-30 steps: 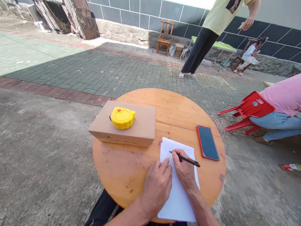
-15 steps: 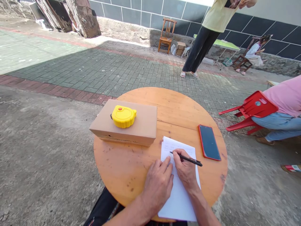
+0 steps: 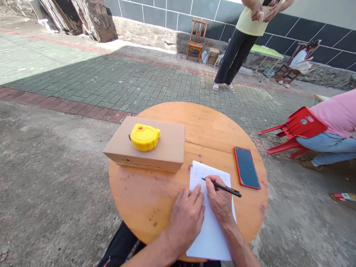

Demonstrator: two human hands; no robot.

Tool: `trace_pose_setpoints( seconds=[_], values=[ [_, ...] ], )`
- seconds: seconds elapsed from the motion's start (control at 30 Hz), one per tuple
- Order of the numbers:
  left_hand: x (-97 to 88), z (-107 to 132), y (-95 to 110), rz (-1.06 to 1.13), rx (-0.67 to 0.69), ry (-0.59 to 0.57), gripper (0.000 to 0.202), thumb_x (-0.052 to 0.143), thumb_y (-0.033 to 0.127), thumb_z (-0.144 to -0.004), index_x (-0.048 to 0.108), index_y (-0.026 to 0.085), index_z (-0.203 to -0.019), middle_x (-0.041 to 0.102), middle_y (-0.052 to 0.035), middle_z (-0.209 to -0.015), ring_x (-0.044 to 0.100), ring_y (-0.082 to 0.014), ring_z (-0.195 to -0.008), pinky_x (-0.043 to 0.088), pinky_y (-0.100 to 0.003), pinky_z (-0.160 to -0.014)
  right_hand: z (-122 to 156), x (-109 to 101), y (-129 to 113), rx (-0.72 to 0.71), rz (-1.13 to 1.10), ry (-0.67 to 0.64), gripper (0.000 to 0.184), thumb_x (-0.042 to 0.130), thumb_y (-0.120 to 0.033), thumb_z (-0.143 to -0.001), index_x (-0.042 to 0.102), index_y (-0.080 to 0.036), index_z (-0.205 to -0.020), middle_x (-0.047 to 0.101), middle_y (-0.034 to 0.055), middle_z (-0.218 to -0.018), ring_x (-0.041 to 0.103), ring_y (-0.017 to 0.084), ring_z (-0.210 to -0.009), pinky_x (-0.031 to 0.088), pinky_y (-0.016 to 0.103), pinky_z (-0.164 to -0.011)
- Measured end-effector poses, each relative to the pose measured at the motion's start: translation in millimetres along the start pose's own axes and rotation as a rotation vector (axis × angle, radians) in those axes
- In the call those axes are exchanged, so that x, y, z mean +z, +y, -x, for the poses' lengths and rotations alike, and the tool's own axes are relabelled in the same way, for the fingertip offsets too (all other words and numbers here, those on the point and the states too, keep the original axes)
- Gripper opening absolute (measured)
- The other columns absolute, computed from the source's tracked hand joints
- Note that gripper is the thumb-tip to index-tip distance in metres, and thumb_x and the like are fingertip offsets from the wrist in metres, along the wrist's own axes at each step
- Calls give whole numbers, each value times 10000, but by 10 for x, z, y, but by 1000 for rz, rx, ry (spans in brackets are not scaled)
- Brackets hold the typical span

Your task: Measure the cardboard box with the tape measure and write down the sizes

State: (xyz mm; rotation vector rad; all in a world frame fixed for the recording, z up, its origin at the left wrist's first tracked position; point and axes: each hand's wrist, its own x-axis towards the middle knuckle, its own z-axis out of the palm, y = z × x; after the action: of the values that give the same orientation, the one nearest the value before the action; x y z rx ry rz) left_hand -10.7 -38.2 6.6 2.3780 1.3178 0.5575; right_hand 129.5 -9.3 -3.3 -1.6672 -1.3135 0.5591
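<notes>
My right hand (image 3: 219, 200) grips a black pen (image 3: 222, 187) with its tip on a white sheet of paper (image 3: 210, 237) near the front edge of a round wooden table (image 3: 139, 200). My left hand (image 3: 186, 218) lies flat on the paper's left edge, fingers stretched out. A brown cardboard box (image 3: 169, 148) sits on the table's left side, with a yellow tape measure (image 3: 144, 137) on top of it. A phone in a red case (image 3: 246, 167) lies face up to the right of the paper.
A person in a pink top sits on a red plastic chair (image 3: 294, 129) at the right. Another person in a yellow shirt (image 3: 250, 26) stands on the paved ground beyond. A wooden chair (image 3: 196, 40) stands by the tiled wall.
The pen has shifted slightly to the right along the paper. The standing person has drawn both hands in to the chest. My left hand stays in place.
</notes>
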Motion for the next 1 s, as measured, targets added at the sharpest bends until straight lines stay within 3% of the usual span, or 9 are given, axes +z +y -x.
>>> trace_pose_setpoints(
  seconds=[1.0],
  values=[
    [-30,-20,0,14,-1,5,261,493,170,-903,609,183,-1136,573,-52,-1362,524,-250,-972,516,-439,-855,0,-11,-48,-20,26,-19,195,519,-312,-908,614,-203,-777,611,-11,-701,537,153,-638,445,277,-640]
  ],
)
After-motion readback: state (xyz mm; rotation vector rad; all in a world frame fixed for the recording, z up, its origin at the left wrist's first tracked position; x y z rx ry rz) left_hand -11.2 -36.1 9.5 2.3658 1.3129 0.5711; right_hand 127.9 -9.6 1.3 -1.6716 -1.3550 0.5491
